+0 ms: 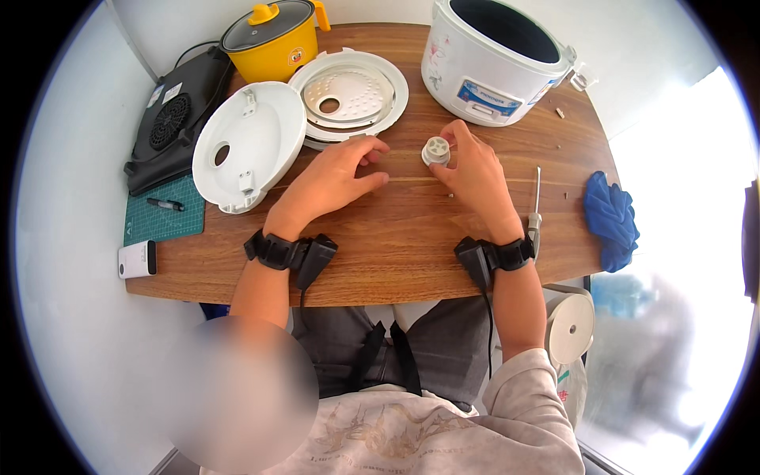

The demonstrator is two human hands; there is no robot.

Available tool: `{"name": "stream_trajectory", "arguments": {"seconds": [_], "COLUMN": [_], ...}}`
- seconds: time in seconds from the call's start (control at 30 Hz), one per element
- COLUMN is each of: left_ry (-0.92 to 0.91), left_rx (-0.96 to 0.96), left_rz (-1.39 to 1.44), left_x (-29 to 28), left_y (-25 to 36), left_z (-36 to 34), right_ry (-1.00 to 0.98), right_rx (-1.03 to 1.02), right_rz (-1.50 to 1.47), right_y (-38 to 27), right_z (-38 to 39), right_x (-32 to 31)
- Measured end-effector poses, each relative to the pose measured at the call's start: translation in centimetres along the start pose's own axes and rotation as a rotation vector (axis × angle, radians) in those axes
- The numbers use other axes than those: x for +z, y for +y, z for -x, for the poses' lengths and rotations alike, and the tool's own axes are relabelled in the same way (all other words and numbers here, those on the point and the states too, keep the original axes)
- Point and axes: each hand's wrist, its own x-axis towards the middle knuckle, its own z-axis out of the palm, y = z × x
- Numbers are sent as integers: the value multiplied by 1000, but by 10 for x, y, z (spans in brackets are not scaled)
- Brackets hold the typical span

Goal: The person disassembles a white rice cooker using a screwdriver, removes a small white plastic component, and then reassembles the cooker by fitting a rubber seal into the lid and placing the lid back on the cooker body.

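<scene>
Between the thumb and fingers of my right hand [473, 165] is a small round white plastic steam valve [436, 150], its slotted end facing up, at the middle of the table. My left hand [342, 172] hovers to its left, thumb and fingers apart, holding nothing. Close beyond that hand, a white rice cooker lid cover [273, 150] with a round hole lies tilted against a round white inner lid [393, 111], which also has a hole. The white rice cooker body [443, 83] stands uncovered at the far right.
A yellow pot [273, 62] and a black cooktop-like device [170, 119] sit far left. Nearer are a green cutting mat [170, 218], a black pen [165, 204] and a white power bank [137, 260]. Rightward lie a screwdriver [535, 214], small screws and a blue cloth [610, 222].
</scene>
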Motion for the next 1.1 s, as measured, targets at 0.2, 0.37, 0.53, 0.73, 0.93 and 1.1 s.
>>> {"name": "stream_trajectory", "arguments": {"seconds": [0.2,0.37,0.53,0.73,0.93,1.1], "left_ry": [93,235,345,324,362,359], "left_rx": [-5,7,66,172,165,169], "left_rz": [-37,-73,-334,-375,-423,-410], "left_x": [-4,-7,-8,7,2,0], "left_y": [-2,-3,-13,-43,-42,-33], "left_z": [-2,0,1,-5,-3,-2], "right_ry": [131,168,193,104,39,38], "right_rx": [31,42,51,136,155,143], "right_rz": [144,143,109,-11,-38,-49], "right_y": [7,6,0,-22,-32,-25], "right_z": [2,4,10,57,108,141], "right_x": [2,-2,-13,-32,-41,-33]}}
